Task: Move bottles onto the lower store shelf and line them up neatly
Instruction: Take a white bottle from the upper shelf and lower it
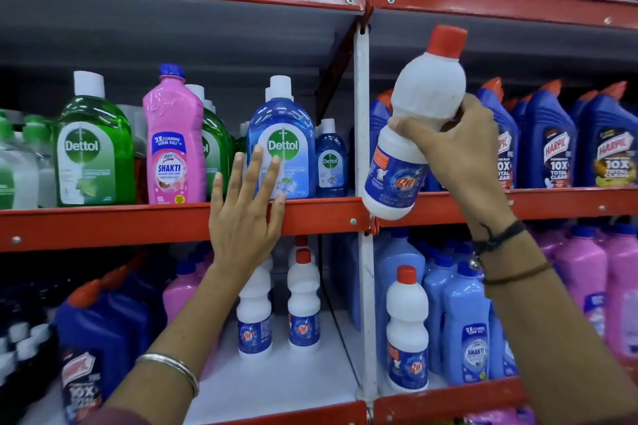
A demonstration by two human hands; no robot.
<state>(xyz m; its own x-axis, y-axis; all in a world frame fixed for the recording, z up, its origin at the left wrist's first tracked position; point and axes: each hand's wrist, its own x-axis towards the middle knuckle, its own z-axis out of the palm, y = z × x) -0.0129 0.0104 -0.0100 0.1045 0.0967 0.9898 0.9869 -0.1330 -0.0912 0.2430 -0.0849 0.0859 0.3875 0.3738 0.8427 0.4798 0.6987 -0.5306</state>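
Observation:
My right hand (459,148) grips a white Rin bottle (414,114) with a red cap, held tilted in the air in front of the middle shelf's white upright. My left hand (247,207) is open, fingers spread, resting against the red edge of the middle shelf (138,222) in front of a blue Dettol bottle (281,145). On the lower shelf (293,376) two white Rin bottles (303,307) stand side by side left of the upright, with more behind them. One more Rin bottle (407,331) stands right of the upright.
Green Dettol (95,148) and pink Shakti (172,141) bottles fill the middle shelf's left bay; blue Harpic bottles (552,141) fill its right. Below stand light blue Shakti bottles (466,328), pink bottles (583,269) and dark blue Harpic bottles (100,338). A white upright (364,148) divides the bays.

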